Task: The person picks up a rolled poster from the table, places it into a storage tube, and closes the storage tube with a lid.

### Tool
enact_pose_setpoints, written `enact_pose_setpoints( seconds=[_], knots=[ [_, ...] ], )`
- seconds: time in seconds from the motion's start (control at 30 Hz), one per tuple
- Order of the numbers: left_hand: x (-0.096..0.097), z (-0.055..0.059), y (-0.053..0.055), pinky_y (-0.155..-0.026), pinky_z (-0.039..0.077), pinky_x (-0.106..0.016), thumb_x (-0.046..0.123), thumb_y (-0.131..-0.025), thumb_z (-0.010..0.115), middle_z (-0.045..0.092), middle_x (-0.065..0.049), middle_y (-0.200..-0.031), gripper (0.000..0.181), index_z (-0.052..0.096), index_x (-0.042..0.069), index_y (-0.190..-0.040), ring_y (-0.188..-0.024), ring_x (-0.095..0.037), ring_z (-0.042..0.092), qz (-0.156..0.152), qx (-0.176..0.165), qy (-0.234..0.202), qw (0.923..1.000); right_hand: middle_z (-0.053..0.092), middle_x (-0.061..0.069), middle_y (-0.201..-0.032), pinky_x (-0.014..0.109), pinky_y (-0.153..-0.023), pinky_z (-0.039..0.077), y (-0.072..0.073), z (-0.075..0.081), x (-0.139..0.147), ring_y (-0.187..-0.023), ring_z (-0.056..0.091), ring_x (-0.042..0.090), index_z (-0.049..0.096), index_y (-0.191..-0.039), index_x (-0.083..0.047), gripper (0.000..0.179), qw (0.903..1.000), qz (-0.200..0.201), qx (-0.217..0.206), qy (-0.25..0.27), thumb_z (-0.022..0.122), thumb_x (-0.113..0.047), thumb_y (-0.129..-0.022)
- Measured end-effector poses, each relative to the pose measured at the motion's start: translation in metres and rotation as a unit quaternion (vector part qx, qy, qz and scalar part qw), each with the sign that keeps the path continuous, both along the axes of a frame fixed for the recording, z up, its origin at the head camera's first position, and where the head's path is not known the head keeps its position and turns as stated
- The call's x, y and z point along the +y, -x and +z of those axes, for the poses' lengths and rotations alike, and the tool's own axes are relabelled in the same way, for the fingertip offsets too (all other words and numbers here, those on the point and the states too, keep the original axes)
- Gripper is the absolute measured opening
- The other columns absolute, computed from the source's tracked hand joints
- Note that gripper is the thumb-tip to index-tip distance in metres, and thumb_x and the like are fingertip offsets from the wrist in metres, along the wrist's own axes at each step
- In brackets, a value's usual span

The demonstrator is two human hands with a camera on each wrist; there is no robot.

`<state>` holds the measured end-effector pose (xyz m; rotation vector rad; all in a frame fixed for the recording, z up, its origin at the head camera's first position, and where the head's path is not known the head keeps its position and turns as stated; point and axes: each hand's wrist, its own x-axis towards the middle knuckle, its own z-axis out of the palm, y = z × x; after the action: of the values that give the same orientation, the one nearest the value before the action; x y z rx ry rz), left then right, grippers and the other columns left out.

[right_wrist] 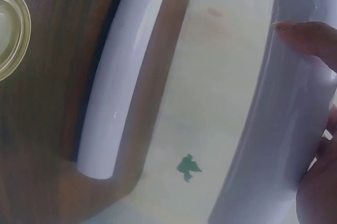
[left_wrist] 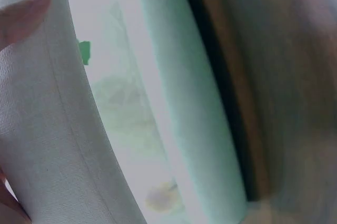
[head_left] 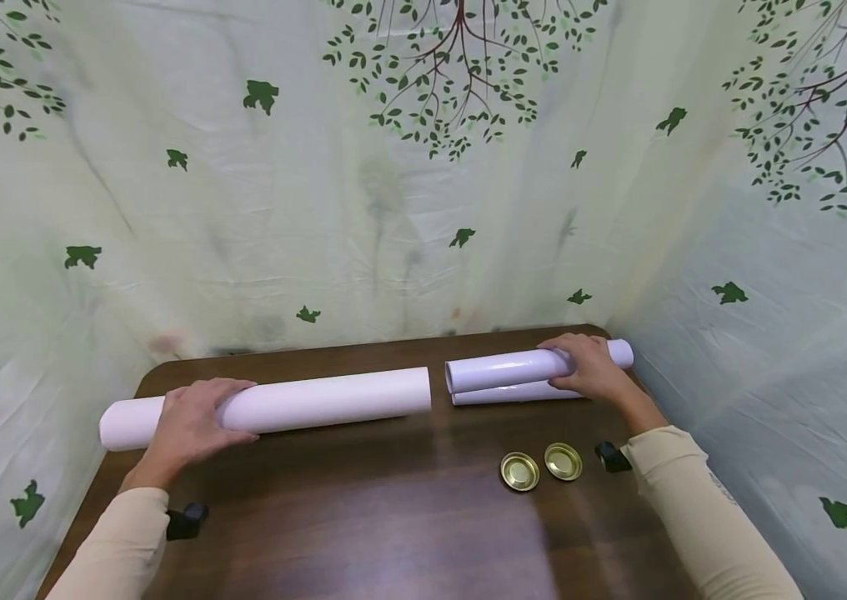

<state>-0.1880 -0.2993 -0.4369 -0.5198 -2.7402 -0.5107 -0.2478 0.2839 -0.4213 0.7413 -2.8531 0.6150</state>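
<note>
My left hand [head_left: 194, 421] grips a matte white roll [head_left: 333, 400] near its left end, fingers over the top and thumb on the near side. In the left wrist view, this held roll [left_wrist: 58, 129] stands apart from a second pale roll [left_wrist: 184, 97], which is mostly hidden in the head view. On the right, my right hand [head_left: 592, 367] holds a thinner, glossy white roll [head_left: 502, 371] by its right part. Beneath that lies another glossy roll [head_left: 513, 394], resting on the table in the right wrist view, with a gap between the two.
Two small gold-coloured round dishes [head_left: 519, 472] sit on the brown wooden table [head_left: 363, 517], in front of the glossy rolls. Pale curtains with printed leaves [head_left: 393, 208] hang behind the table and along both sides. A black wrist device [head_left: 187, 521] shows at each sleeve.
</note>
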Motion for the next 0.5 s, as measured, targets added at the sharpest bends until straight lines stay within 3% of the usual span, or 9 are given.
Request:
enact_pose_setpoints(
  seconds=[0.3, 0.5],
  knots=[
    [0.003, 0.014, 0.006, -0.079, 0.029, -0.054, 0.027, -0.054, 0.092, 0.066, -0.015, -0.113, 0.07, 0.064, 0.014, -0.116, -0.099, -0.036, 0.056, -0.007, 0.001, 0.0, 1.0, 0.064, 0.018, -0.116, 0.057, -0.091, 0.027, 0.0, 0.01, -0.004, -0.11, 0.054, 0.039, 0.064, -0.118, -0.005, 0.051, 0.9999, -0.009, 0.007, -0.001, 0.083, -0.012, -0.071],
    [0.005, 0.018, 0.005, -0.08, 0.028, -0.054, 0.027, -0.055, 0.092, 0.066, -0.015, -0.112, 0.068, 0.065, 0.014, -0.116, -0.098, -0.036, 0.056, -0.006, -0.005, 0.0, 1.0, 0.064, 0.017, -0.116, 0.056, -0.092, 0.028, -0.004, 0.011, -0.004, -0.11, 0.054, 0.039, 0.064, -0.118, -0.006, 0.052, 0.9999, -0.009, 0.011, 0.006, 0.083, -0.012, -0.07]
  ],
)
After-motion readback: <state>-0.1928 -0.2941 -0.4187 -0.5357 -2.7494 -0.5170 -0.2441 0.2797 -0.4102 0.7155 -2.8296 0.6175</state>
